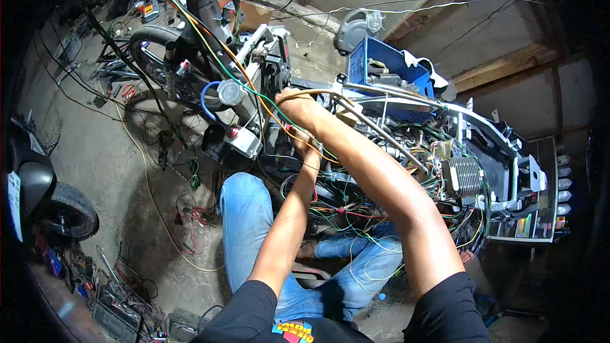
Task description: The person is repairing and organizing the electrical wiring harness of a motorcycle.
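I sit beside a stripped scooter frame (394, 98) with many wires exposed. My right hand (295, 106) is curled at the front of the frame, by a brown hose (321, 93). Its fingertips are turned away, so what they grip is hidden. Just below it, my left hand (305, 141) reaches in among the parts under the right forearm, its fingers mostly hidden. Orange and green wires (262, 96) run down across both hands. Left of them are a clear round cup (230, 93), a blue tube (204, 101) and a white reservoir (244, 144) with a red cap.
A blue crate (361, 63) holding parts stands behind the frame, near a grey jug (356, 30). Loose coloured wiring (343, 211) hangs over my legs. A finned metal block (462, 176) sits at right. Another motorcycle's wheel (68, 211) and scattered tools (117, 317) lie left.
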Available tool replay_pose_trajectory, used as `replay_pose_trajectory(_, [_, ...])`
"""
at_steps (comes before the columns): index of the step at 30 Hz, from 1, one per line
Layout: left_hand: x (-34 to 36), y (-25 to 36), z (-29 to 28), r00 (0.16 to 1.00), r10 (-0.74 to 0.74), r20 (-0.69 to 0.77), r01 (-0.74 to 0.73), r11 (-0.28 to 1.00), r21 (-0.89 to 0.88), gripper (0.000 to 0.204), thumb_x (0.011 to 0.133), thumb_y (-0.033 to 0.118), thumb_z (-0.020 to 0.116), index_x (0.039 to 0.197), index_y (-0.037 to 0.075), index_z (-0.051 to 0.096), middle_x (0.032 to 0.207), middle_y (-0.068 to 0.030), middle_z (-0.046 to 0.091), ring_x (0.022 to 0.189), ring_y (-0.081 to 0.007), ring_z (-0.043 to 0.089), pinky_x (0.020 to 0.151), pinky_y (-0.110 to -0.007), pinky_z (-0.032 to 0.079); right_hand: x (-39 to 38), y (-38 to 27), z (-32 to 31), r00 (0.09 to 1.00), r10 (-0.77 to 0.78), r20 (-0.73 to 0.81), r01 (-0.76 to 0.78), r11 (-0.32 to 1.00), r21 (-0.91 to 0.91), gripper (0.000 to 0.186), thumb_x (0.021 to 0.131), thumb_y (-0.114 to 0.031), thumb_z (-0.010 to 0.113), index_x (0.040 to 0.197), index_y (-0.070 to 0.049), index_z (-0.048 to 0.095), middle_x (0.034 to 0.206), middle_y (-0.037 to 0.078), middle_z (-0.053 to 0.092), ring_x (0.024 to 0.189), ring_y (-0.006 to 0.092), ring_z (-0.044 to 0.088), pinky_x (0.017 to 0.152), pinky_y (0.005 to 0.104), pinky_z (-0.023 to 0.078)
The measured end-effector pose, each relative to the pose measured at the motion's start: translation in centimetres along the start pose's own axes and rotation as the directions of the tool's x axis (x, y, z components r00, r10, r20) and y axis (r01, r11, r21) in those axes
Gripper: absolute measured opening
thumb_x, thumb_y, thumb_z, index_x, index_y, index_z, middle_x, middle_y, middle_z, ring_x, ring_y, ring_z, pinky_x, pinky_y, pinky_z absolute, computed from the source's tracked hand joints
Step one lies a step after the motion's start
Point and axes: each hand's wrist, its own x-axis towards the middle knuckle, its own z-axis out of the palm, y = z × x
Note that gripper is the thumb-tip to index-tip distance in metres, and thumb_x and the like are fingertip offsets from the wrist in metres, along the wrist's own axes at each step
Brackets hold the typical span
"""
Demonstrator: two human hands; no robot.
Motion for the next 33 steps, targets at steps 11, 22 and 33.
replay_pose_trajectory(11, [0.1, 1.4, 1.3, 0.993, -0.074, -0.096, 0.063, 0.992, -0.112, 0.039, 0.092, 0.038, 0.055, 0.114, 0.007, 0.046, 0.107, -0.0048, 0.056, 0.089, -0.0244, 0.062, 0.073, -0.038, 0.053, -0.7, 0.1, 0.0, 0.995, -0.095, -0.016, 0.094, 0.993, -0.076, 0.015, 0.07, -0.014, 0.064, 0.078, -0.004, 0.069, 0.081, 0.015, 0.068, 0.074, 0.0296, 0.066, 0.061, 0.038, 0.055])
replay_pose_trajectory(22, [-1.2, 3.1, 0.7, 0.975, -0.142, -0.168, 0.104, 0.97, -0.22, 0.04, 0.093, 0.036, 0.052, 0.118, 0.006, 0.043, 0.105, -0.0064, 0.056, 0.087, -0.0265, 0.062, 0.072, -0.039, 0.054, -0.2, -0.8, -0.6, 0.995, 0.098, -0.025, -0.098, 0.995, -0.009, 0.014, 0.075, -0.011, 0.06, 0.082, -0.006, 0.071, 0.084, 0.016, 0.069, 0.078, 0.0305, 0.068, 0.066, 0.0387, 0.055])
replay_pose_trajectory(33, [-1.2, 4.3, 1.3, 0.942, -0.231, -0.246, 0.141, 0.932, -0.334, 0.041, 0.093, 0.034, 0.05, 0.121, 0.006, 0.04, 0.102, -0.0079, 0.057, 0.086, -0.0286, 0.063, 0.071, -0.04, 0.055, 0.0, -0.8, -0.9, 0.997, -0.034, 0.074, 0.047, 0.984, -0.172, 0.014, 0.075, -0.016, 0.063, 0.085, -0.013, 0.072, 0.09, 0.01, 0.069, 0.083, 0.026, 0.068, 0.066, 0.0364, 0.054])
